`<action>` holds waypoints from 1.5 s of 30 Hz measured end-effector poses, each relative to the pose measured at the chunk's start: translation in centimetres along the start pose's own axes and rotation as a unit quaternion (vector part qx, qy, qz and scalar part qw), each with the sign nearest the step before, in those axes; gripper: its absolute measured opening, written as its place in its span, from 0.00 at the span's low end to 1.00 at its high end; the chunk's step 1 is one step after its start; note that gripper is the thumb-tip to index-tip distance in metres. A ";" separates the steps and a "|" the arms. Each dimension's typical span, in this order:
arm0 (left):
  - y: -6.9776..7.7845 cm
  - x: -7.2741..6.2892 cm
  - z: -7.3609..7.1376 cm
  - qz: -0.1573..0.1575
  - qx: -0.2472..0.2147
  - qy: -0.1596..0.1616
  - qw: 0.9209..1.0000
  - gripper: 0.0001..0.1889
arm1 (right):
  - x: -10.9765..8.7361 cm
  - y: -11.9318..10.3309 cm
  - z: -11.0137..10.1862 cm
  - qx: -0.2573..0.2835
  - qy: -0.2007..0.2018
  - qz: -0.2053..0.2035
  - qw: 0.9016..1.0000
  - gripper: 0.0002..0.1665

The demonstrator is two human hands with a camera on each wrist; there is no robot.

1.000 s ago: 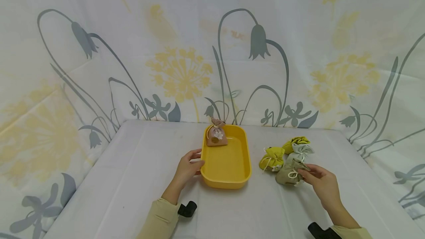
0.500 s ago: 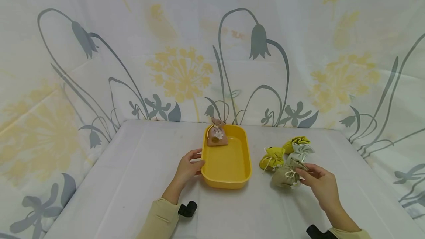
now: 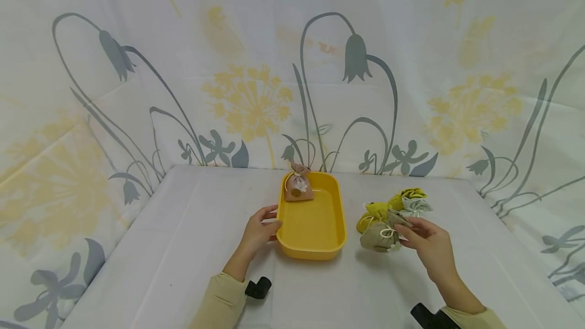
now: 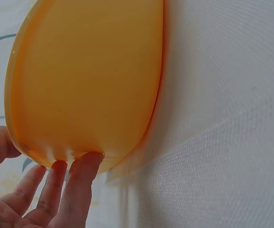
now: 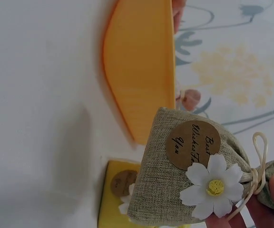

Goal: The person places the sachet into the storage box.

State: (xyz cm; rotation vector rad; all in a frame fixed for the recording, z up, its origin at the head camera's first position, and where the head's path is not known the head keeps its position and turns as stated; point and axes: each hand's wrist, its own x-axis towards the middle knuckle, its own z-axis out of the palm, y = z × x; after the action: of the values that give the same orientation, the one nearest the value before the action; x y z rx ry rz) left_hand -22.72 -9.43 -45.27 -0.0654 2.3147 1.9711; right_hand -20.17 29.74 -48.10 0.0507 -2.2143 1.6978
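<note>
Cloth-screened indoor nook: floral hangings, white-covered table

Olive-grey linen drawstring pouch: shifts leftward over the last second, a little in each picture. Bare right-hand grip at its gathered top travels the same way, bringing along the cream sleeve and black wrist mount.

Gap between linen pouch and yellow rectangular plastic tray narrows; the two are near, not touching.

Linen pouch now covers the lower front of the yellow-green cloth pouch, hiding the white flower visible there a second ago.

Soft shadow on the white-covered counter also slides left, now showing below the linen pouch.
</note>
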 end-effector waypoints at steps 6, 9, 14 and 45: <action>0.1 0.0 -0.1 -0.006 0.000 0.000 1.000 0.25 | -1.7 -9.3 2.5 -0.006 -0.022 0.004 1.000 0.18; 0.2 -0.1 0.0 -0.013 0.002 0.003 1.000 0.25 | -1.8 -11.3 3.4 -0.004 -0.025 0.011 1.000 0.18; 0.2 -0.2 0.0 -0.012 0.004 0.003 1.000 0.25 | -1.4 -12.3 4.5 0.005 -0.030 0.014 0.999 0.18; -0.3 0.1 -0.1 0.009 -0.001 0.000 1.000 0.25 | 2.8 -14.5 11.5 -0.003 -0.110 0.062 0.992 0.16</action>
State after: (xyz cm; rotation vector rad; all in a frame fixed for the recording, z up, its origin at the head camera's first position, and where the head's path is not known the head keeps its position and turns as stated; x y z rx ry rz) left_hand -22.79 -9.59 -45.56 -0.0450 2.3205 1.9814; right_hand -22.28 15.38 -36.30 0.1050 -2.4274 1.8287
